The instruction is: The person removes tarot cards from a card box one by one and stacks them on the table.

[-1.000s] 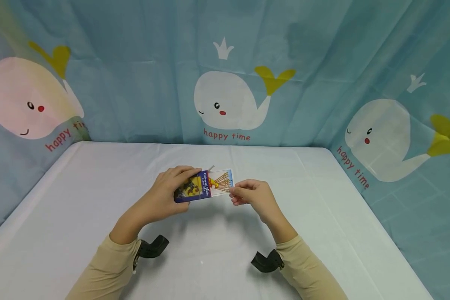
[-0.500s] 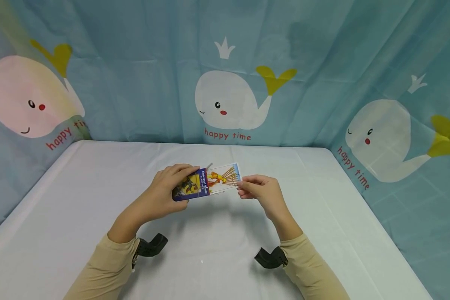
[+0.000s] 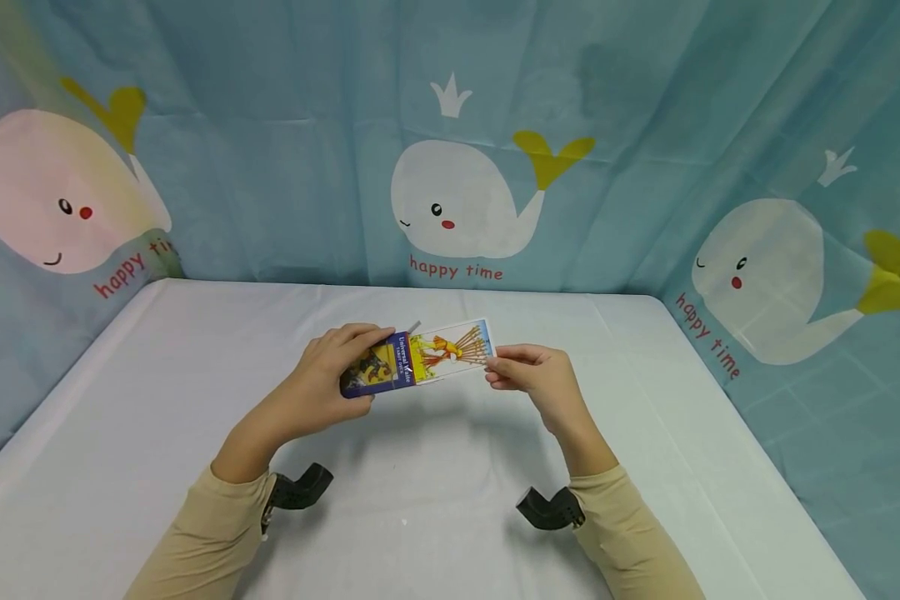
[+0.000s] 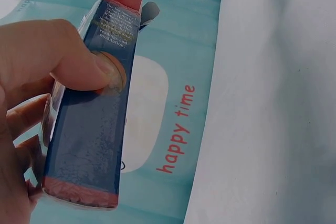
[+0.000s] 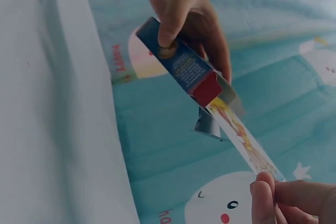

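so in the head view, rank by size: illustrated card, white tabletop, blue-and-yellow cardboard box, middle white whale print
1. White tabletop
2. Middle white whale print
3. Cardboard box and card, unranked: their visible parts look alike, and the left hand covers some of the box.

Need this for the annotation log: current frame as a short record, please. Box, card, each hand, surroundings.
box: blue with red ends, open at one end
card: illustrated, partly out of the box's open end
left hand: grips the box
right hand: fingers pinch the card's outer end
table: white
backdrop: blue, whale prints, "happy time" text
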Demonstrator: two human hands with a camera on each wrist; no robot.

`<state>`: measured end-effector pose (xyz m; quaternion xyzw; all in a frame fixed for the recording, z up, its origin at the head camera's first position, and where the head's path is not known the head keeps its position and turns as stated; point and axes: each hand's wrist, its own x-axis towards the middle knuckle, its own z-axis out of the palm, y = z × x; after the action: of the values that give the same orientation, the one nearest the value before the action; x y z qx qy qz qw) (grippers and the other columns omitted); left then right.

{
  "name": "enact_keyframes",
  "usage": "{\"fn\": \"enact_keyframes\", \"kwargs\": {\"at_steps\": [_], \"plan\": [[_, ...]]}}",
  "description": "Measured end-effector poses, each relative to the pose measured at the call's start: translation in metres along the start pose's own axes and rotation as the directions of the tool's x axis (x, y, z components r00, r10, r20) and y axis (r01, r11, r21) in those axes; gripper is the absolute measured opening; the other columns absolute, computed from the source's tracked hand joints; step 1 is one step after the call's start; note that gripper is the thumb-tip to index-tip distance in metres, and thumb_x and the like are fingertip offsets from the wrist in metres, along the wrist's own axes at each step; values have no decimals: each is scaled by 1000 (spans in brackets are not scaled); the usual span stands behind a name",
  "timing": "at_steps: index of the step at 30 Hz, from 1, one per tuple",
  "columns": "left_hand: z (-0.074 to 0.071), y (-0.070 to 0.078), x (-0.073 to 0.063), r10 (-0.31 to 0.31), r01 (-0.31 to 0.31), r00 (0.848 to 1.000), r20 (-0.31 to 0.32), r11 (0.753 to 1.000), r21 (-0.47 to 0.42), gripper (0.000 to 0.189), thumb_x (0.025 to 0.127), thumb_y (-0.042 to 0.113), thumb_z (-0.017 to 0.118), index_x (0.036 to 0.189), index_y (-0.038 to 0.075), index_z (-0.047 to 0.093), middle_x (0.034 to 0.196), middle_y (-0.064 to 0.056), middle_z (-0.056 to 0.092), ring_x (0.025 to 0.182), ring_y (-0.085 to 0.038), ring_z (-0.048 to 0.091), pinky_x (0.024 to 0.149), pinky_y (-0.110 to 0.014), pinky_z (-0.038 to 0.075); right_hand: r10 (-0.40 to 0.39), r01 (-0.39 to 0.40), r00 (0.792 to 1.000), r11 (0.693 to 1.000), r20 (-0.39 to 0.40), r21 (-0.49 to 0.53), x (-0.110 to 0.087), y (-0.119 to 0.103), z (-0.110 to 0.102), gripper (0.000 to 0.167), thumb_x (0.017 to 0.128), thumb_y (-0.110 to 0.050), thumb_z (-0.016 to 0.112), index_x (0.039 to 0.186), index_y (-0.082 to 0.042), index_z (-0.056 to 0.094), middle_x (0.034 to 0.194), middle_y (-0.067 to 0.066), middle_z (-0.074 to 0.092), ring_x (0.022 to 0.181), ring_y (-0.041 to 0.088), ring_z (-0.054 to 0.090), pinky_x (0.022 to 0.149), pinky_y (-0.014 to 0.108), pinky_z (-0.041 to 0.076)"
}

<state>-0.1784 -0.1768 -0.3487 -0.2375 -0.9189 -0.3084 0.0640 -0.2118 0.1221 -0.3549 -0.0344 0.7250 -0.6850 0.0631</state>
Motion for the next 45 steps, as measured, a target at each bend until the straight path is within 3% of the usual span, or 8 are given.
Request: {"fn": "enact_keyframes", "kwargs": {"at_steps": [19, 31, 45], "plan": [[-3, -3, -1, 5, -5, 1000, -8, 1000, 1, 81, 77, 6, 73, 151, 16, 43, 148, -9, 44, 133, -32, 39, 103, -54, 28, -45, 49, 997, 997, -64, 56, 4, -3, -9, 30, 91, -6, 68, 113, 14, 63, 77, -4, 73, 67, 8, 71, 72, 27, 59], [-2, 0, -1, -18, 18, 1000, 13, 1000, -6, 81, 76, 7, 73, 150, 17, 44, 150, -10, 43, 134, -33, 39, 105, -55, 28, -48, 65, 985, 993, -163, 101, 7, -5, -23, 31, 92, -5, 66, 115, 14, 62, 75, -5, 73, 68, 8, 71, 73, 25, 59], [-3, 1, -3, -2, 2, 1000, -3, 1000, -4, 81, 75, 7, 72, 150, 17, 44, 148, -8, 45, 130, -30, 41, 99, -51, 29, -82, 97, 972, 993, -219, 61, 11, -7, -40, 35, 92, -11, 69, 116, 14, 64, 74, -6, 73, 68, 6, 71, 73, 24, 58]]}}
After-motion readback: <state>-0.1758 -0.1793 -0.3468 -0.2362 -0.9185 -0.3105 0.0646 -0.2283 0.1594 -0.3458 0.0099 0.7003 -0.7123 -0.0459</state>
